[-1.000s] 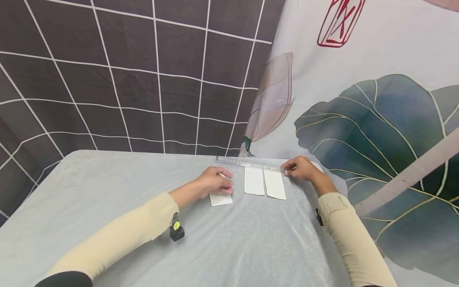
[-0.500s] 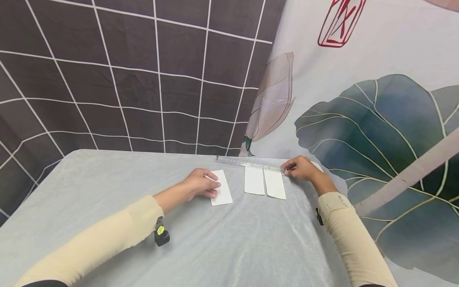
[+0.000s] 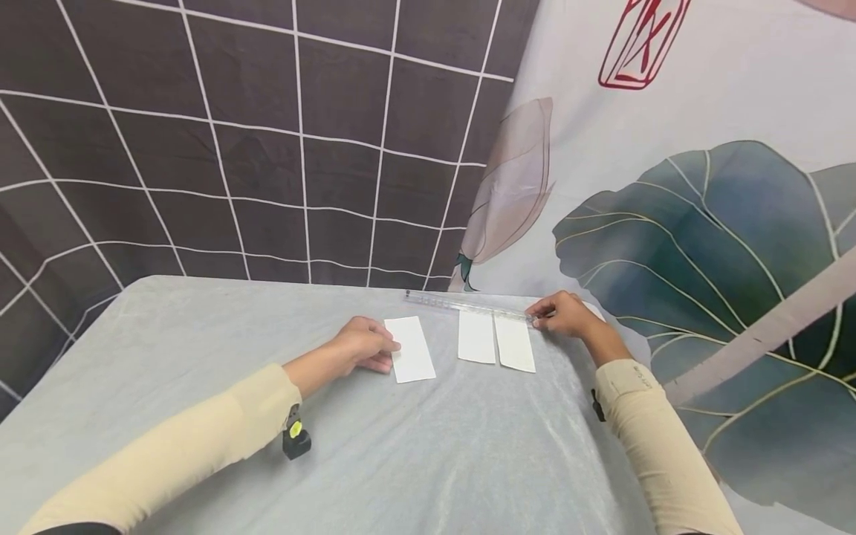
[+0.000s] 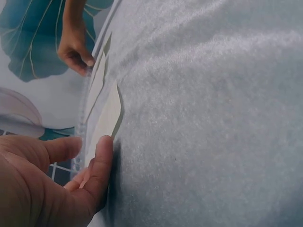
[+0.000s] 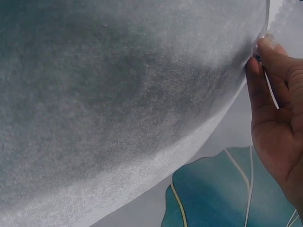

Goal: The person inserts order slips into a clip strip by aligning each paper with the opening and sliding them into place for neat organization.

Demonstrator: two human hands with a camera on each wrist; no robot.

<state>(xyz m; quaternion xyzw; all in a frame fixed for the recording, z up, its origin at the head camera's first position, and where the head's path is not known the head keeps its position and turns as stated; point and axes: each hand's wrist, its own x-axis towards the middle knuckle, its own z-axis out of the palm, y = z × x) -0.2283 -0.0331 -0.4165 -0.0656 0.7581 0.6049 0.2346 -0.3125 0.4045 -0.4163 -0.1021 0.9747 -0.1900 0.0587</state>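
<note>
Three white paper cards lie on the cloth-covered table in the head view: a left card (image 3: 412,349), a middle card (image 3: 476,338) and a right card (image 3: 513,343). My left hand (image 3: 364,344) is at the left card's left edge, one fingertip overlapping it. In the left wrist view its thumb and fingers (image 4: 102,161) stand apart, relaxed, beside that card (image 4: 110,111). A clear plastic ruler (image 3: 455,303) lies slanted across the top edges of the middle and right cards. My right hand (image 3: 563,313) pinches the ruler's right end between thumb and fingers.
Pale grey cloth covers the table (image 3: 221,327). A dark checked curtain (image 3: 247,163) hangs along its back edge, and a white leaf-print curtain (image 3: 669,245) hangs at the right. The table's right edge runs close beside my right hand.
My left hand has drawn back leftward off the left card to its edge, uncovering it. My right hand and the ruler have stayed in place.
</note>
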